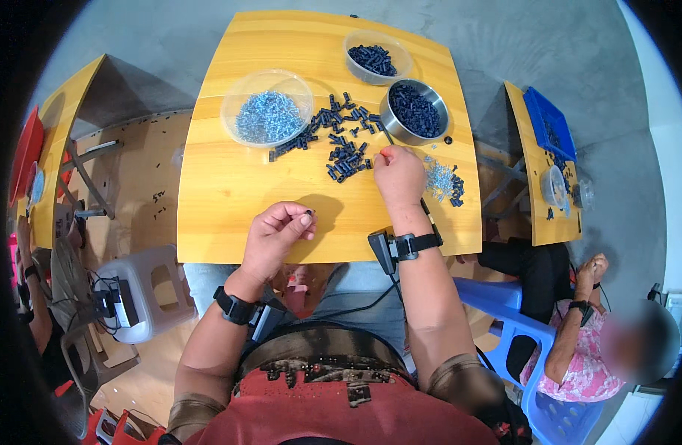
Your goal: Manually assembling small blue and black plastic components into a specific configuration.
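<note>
Above the near part of the yellow table, my left hand is closed in a pinch on a small black plastic part. My right hand, farther forward, is wrapped round a thin dark rod-shaped tool; its exact kind is hard to make out. Loose black cylindrical parts lie between the hands and beyond them. Right of my right hand is a small heap of silvery screws, with a few black pieces beside it.
A clear tub of silvery screws stands at the left. A steel bowl and another clear tub hold black parts at the far right. People sit at side tables, one on a blue chair. A grey stool stands left.
</note>
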Tool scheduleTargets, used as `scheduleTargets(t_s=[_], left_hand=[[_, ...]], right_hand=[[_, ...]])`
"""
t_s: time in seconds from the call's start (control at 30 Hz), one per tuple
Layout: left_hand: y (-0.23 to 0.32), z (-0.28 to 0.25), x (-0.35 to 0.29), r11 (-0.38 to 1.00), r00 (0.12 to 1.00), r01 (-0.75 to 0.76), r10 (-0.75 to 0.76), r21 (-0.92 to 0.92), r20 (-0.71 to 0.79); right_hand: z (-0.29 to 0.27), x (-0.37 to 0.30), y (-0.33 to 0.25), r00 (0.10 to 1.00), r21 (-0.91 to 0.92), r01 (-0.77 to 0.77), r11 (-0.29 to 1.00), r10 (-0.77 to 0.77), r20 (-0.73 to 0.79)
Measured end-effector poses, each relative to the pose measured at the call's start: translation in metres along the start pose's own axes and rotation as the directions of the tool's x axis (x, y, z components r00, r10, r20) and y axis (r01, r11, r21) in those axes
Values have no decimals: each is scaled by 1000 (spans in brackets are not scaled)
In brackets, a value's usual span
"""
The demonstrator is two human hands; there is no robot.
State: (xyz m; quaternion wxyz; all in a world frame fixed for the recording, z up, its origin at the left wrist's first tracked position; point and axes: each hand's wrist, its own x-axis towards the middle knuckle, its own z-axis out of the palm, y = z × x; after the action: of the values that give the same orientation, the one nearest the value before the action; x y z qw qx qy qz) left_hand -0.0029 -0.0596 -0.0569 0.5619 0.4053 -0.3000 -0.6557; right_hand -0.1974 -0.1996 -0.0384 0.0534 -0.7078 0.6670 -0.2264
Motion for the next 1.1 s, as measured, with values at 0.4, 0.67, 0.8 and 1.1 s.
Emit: scheduleTargets(t_s=[0.4, 0.67, 0.8, 1.1], left_hand=[[-2, -3, -2, 998, 999, -50, 49, 28, 24], [-6, 2, -7, 991, 993, -115, 112, 70, 44], [-6, 6, -14, 978, 993, -109, 99, 176, 68], [0, 18, -27, 920, 980, -177, 130, 351, 152]], right_hand=[[-9, -6, 4, 998, 301, 64, 951, -65, -7], [-35, -65, -12, 936, 763, -244, 598, -60, 346], [-50, -94, -36, 873, 849, -264, 458, -259, 412], [-66, -110, -42, 890, 767, -3, 642, -348, 295]])
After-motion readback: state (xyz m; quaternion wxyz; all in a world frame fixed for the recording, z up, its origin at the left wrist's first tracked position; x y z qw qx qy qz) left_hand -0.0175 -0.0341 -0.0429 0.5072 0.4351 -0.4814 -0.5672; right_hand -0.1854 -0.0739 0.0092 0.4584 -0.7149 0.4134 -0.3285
